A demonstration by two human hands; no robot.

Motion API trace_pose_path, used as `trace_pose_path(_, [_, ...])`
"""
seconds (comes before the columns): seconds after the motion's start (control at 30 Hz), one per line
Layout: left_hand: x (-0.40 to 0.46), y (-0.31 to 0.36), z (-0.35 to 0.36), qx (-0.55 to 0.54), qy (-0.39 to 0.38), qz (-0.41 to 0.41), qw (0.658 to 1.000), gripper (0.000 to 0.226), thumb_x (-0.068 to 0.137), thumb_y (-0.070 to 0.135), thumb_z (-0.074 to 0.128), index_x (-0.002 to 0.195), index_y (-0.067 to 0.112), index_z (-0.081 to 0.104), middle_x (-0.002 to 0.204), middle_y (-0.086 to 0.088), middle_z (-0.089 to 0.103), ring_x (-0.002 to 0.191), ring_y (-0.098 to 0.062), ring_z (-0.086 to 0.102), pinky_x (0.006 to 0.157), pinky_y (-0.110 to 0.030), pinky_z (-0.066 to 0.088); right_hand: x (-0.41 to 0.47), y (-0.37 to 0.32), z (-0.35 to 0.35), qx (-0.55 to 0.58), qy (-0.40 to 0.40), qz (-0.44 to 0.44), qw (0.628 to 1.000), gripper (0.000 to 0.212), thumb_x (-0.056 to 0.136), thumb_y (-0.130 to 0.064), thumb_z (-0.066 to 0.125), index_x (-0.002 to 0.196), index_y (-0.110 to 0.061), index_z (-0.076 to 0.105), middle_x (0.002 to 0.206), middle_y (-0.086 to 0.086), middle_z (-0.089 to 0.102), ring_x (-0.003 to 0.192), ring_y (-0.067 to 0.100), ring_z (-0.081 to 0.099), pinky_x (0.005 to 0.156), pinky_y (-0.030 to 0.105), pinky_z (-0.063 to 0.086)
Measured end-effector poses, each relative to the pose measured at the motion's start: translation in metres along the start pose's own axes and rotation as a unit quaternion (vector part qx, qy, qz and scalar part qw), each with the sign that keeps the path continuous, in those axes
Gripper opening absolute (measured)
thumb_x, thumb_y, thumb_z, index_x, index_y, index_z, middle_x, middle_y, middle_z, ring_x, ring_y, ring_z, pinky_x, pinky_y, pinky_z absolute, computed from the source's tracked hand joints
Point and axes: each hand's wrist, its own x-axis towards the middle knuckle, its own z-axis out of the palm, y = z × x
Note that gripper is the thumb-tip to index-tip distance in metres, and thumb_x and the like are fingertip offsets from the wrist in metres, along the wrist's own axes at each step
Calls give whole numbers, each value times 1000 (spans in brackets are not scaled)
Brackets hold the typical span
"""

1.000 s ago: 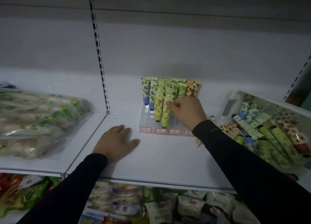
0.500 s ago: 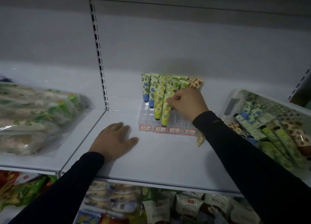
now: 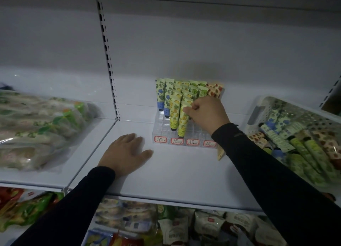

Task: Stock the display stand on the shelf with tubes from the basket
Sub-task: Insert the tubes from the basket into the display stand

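A clear tiered display stand with red price labels sits at the back of the white shelf. It holds rows of upright tubes: blue-flower ones at left, yellow ones, green ones, red-patterned ones at right. My right hand pinches the top of the front yellow tube, which stands in the stand's second column. My left hand rests flat on the shelf, left of the stand. The white basket at right holds several loose tubes.
Bagged green-and-white goods fill the shelf section at left, past the slotted upright. A small tan tube lies beside the stand under my right forearm. Packaged snacks fill the shelf below.
My right hand has stayed on the front yellow tube's top with little movement. My left hand stays flat on the shelf. The view shifted slightly.
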Motion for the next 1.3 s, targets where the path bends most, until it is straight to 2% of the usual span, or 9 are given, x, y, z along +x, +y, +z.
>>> trace_pose_path(0.2, [1, 2, 1, 7, 14, 1, 1000, 57, 93, 57, 48, 128, 12, 56, 137, -7, 51, 132, -20, 38, 107, -29, 26, -2, -6, -3, -43, 5, -1, 999, 56, 89, -32, 62, 46, -16, 30, 46, 0, 26, 44, 15, 28, 56, 29, 37])
trace_pose_path(0.43, [-1, 3, -2, 3, -1, -11, 1000, 63, 91, 61, 47, 125, 9, 57, 134, -8, 53, 129, -21, 41, 104, -30, 29, -5, -4, -5, -9, 7, 1, 1000, 53, 91, -41, 59, 50, -11, 43, 47, 5, 30, 46, 19, 32, 49, 26, 29])
trace_pose_path(0.6, [-2, 4, -3, -7, -13, -21, 1000, 71, 86, 67, 42, 126, 10, 57, 135, -8, 52, 130, -21, 41, 105, -30, 29, -12, -4, -14, -17, 29, 9, 999, 59, 93, -50, 52, 49, -12, 39, 47, 7, 36, 49, 23, 38, 56, 31, 38])
trace_pose_path(0.7, [-2, 2, -2, -17, 1, -17, 1000, 59, 92, 57, 50, 129, 12, 57, 137, -6, 53, 131, -20, 41, 106, -29, 29, -22, 3, -21, -35, 40, 5, 999, 60, 94, -53, 49, 59, -5, 57, 56, 11, 54, 55, 23, 51, 60, 33, 43])
trace_pose_path(0.8, [-4, 0, -4, -37, 25, -17, 999, 79, 83, 68, 44, 142, 15, 49, 147, -2, 48, 137, -19, 40, 111, -29, 27, -41, 17, -35, -9, 27, 19, 999, 44, 93, -50, 53, 90, -12, 74, 86, -1, 72, 77, 12, 62, 71, 24, 45])
trace_pose_path(0.9, [-7, 4, -7, -50, 63, -6, 997, 87, 77, 71, 37, 141, 14, 51, 145, -5, 52, 134, -22, 45, 111, -31, 30, -63, 38, -53, -7, 17, 19, 1000, 40, 93, -47, 55, 112, -16, 71, 111, 0, 69, 93, 11, 62, 80, 21, 43])
trace_pose_path(1.07, [-14, 55, -14, -107, 84, 71, 988, 58, 93, 57, 51, 137, 19, 56, 140, -1, 57, 128, -18, 50, 98, -21, 32, -96, 83, -73, -44, 4, 72, 996, 41, 93, -48, 53, 115, -17, 69, 119, 1, 65, 107, 15, 59, 89, 26, 43])
trace_pose_path(1.17, [-16, 98, -6, -132, 58, 133, 980, 50, 95, 45, 55, 138, 19, 54, 141, 1, 55, 126, -15, 50, 93, -13, 29, -115, 97, -81, -53, -20, 91, 994, 43, 94, -45, 52, 118, -13, 67, 123, 4, 65, 111, 19, 58, 96, 32, 45])
trace_pose_path(1.3, [-14, 148, 14, -126, 2, 199, 972, 57, 96, 48, 52, 146, 23, 44, 148, 2, 48, 134, -14, 43, 100, -17, 28, -133, 111, -88, -75, -33, 102, 991, 45, 97, -43, 51, 124, -9, 63, 126, 10, 62, 119, 25, 52, 99, 36, 43])
